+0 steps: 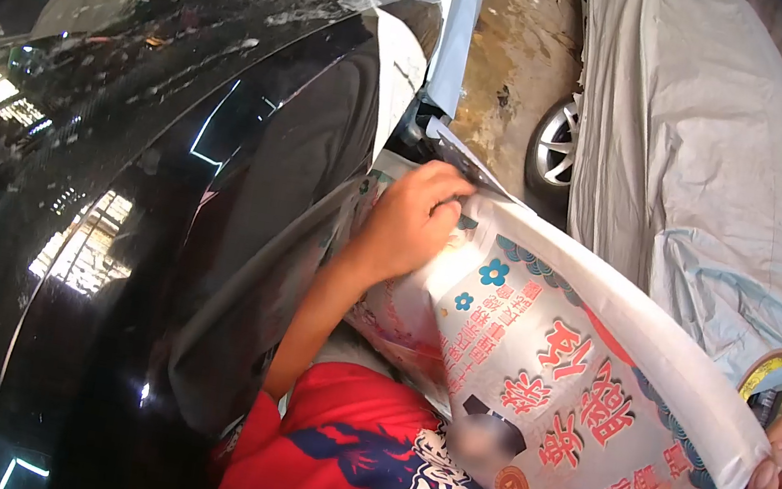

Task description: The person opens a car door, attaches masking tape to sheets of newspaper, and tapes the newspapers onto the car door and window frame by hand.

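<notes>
A printed newspaper sheet (531, 387) with red characters and blue flowers is stretched across in front of my red shirt. My left hand (409, 222) is closed on the sheet's upper left edge, beside the black car body. At the far right my right hand (759, 487) is closed on the sheet's other end, with the thumb over the border. A roll of tape (781, 376) with a yellow inner ring is at my right fingers; how it is held is partly hidden. The sheet sags and creases between my hands.
A glossy black car panel (139, 237) with dusty smears fills the left. White paper (399, 69) lies along its edge, near a pale blue panel (456, 37). A car under a grey cover (707, 160) stands at right, its wheel (555, 146) showing beside the stained floor (522, 47).
</notes>
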Demonstrator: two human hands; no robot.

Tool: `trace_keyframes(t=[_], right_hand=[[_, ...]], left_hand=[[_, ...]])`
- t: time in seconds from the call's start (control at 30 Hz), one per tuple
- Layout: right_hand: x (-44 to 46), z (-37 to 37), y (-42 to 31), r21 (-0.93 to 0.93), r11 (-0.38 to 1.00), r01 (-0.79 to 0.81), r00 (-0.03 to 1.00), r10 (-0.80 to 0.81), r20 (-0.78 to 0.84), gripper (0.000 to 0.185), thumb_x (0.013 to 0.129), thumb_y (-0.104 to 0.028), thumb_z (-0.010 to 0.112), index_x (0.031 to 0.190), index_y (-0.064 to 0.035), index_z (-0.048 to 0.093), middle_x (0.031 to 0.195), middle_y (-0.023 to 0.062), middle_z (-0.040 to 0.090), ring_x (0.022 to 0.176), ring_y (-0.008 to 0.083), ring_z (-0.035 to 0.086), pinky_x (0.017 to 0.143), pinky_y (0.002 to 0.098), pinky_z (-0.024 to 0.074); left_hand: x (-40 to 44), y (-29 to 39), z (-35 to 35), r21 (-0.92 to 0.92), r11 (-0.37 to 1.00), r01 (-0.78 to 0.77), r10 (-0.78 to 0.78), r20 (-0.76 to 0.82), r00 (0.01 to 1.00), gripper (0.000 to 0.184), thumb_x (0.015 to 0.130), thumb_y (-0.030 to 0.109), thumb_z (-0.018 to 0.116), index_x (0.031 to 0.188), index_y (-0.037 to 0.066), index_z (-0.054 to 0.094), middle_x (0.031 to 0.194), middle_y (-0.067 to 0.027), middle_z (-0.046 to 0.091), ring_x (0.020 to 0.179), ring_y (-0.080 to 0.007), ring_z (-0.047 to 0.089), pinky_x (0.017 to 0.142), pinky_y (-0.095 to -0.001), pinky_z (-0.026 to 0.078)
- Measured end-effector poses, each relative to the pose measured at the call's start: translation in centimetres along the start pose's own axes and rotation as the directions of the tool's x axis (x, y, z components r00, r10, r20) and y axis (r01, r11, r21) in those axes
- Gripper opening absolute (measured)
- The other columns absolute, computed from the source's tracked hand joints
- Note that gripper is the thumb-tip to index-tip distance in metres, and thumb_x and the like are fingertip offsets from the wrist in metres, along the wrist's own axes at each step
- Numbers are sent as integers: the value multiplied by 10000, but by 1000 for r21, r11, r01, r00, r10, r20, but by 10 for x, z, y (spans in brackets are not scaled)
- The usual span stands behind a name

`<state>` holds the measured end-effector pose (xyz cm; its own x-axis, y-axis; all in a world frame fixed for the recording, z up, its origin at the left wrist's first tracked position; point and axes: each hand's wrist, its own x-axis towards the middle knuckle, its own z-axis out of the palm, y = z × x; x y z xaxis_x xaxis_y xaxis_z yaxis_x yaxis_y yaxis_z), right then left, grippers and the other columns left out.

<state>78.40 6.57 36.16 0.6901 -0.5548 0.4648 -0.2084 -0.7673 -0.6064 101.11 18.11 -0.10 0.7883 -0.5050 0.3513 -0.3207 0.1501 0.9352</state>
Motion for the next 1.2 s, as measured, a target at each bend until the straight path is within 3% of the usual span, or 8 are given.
trace_keyframes(t=[0.03,0.13,0.2,0.3,0.37,0.47,0.57,1.2], right_hand=[[-4,10,-2,-69,996,57,992,-64,-109,297,937,-267,717,993,-77,496,957,93,562,882,161,568,879,350,482],[-1,-25,-2,164,980,109,919,-162,360,193,922,-155,688,1016,-58,549,902,99,571,776,193,557,720,356,476],[33,-27,-26,298,954,27,518,-268,812,202,936,55,596,1130,5,619,900,150,636,738,272,615,628,407,503],[26,-20,-59,65,973,-222,489,54,871,118,964,25,589,1072,49,630,861,137,635,735,248,601,612,427,475],[37,9,-55,273,902,335,417,-401,816,125,978,15,581,1079,55,640,850,130,637,725,235,594,608,441,469],[30,-10,-58,77,993,87,539,-112,835,244,1018,-90,573,1232,-124,685,934,123,667,732,275,644,703,496,568],[-23,-6,-6,103,977,189,936,-211,282,228,897,-244,748,904,-122,555,812,20,440,679,129,399,615,292,339],[-2,-57,30,-297,940,-165,964,218,155,152,949,-100,686,1003,-60,549,1018,24,548,852,71,490,801,217,398]], left_hand=[[-1,10,0,4,1000,-11,11,1,1000,238,866,7,602,1073,-53,704,1116,-203,681,1038,-347,671,897,-389,534],[3,21,3,57,996,-70,71,-17,997,233,872,23,613,1076,-50,700,1112,-200,677,1017,-352,674,868,-393,544],[6,27,4,53,997,-64,66,-26,997,223,870,34,614,1061,-43,701,1068,-181,682,950,-349,684,825,-403,553],[9,33,0,90,993,-72,74,-19,997,227,862,30,601,1052,-24,712,1067,-164,687,914,-338,698,796,-398,562],[7,29,4,73,996,-51,53,-23,998,235,854,25,590,1045,-29,714,1068,-167,689,916,-344,698,802,-407,564],[6,30,1,70,997,-36,36,-6,999,236,857,29,589,1047,-38,712,1079,-176,686,937,-352,696,818,-415,562],[5,29,1,57,998,-27,26,8,1000,242,859,29,588,1055,-46,706,1088,-188,680,952,-359,692,828,-419,560],[-2,56,0,187,976,-113,108,35,994,319,846,77,666,1140,-46,683,1151,-188,664,1063,-372,655,939,-439,526]])
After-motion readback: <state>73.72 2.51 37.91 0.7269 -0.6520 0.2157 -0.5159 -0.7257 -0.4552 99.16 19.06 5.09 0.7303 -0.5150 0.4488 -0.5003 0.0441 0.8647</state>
